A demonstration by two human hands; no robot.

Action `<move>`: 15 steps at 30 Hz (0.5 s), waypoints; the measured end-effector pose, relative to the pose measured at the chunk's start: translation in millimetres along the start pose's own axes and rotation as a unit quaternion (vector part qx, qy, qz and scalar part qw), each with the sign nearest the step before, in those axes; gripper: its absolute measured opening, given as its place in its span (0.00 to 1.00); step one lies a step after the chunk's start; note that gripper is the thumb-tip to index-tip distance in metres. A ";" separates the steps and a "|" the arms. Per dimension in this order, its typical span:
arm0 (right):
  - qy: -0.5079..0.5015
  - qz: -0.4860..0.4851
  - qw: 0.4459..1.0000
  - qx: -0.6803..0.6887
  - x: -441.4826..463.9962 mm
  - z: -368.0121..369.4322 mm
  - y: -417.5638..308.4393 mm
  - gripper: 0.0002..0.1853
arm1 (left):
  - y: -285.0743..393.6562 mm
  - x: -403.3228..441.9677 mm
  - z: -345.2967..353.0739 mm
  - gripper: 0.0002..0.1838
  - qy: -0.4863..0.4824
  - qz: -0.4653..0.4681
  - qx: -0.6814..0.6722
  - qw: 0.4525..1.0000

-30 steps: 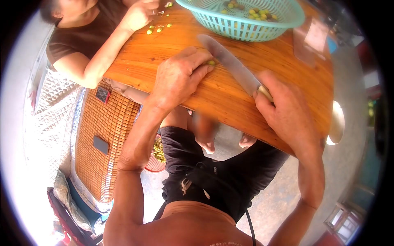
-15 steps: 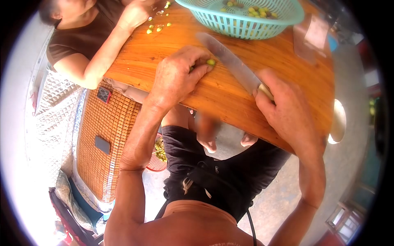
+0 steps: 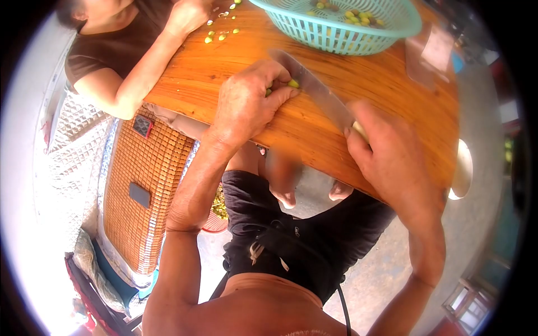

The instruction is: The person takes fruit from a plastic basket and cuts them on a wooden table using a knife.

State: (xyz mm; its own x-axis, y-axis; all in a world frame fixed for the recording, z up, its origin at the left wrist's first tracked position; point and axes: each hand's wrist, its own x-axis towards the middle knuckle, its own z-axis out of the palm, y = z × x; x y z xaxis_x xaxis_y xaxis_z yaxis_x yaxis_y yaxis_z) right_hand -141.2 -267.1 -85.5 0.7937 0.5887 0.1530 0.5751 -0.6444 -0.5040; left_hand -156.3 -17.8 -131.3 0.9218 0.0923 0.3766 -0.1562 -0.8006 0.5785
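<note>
My left hand [image 3: 249, 101] rests on the wooden table [image 3: 325, 151], its fingers closed round a small green fruit [image 3: 293, 83]. Another green bit shows between the thumb and fingers. To the right, my right hand [image 3: 386, 145] grips the pale handle of a knife [image 3: 316, 89]. The wide blade slants up and left, and its tip is close to the fingers of my left hand. Whether the edge touches the fruit I cannot tell.
A turquoise basket [image 3: 342, 36] with yellow-green fruits stands at the table's far side. Several green pieces [image 3: 222, 37] lie near a co-worker's hand [image 3: 190, 14] at the upper left. A clear bag-like item [image 3: 428, 53] lies at the right. Below, a red basket [image 3: 216, 222] holds green bits.
The fruit at my left fingertips shows more clearly than at first. My right hand still holds the knife, with its blade slightly shifted. The view has moved a little.
</note>
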 end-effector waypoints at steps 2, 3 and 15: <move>-0.004 -0.002 1.000 -0.013 0.1 -0.2 -3.3 0.09 | -3.7 -0.2 1.8 0.12 0.020 0.045 0.003 0.999; -0.009 0.005 1.000 -0.022 0.3 0.3 -5.4 0.08 | -3.8 -0.2 1.9 0.12 0.021 0.046 0.002 0.999; -0.017 0.017 0.999 -0.021 2.5 2.7 -5.9 0.06 | -4.7 -0.2 -0.5 0.08 -0.006 -0.019 -0.069 0.997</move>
State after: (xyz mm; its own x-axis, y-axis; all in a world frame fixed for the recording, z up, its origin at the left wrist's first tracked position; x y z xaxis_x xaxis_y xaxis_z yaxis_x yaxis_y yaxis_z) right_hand -143.1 -260.5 -84.4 0.8060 0.5822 0.1066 0.5565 -0.6842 -0.4714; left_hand -155.9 -13.7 -133.7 0.9318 0.1142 0.3446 -0.1676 -0.7068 0.6873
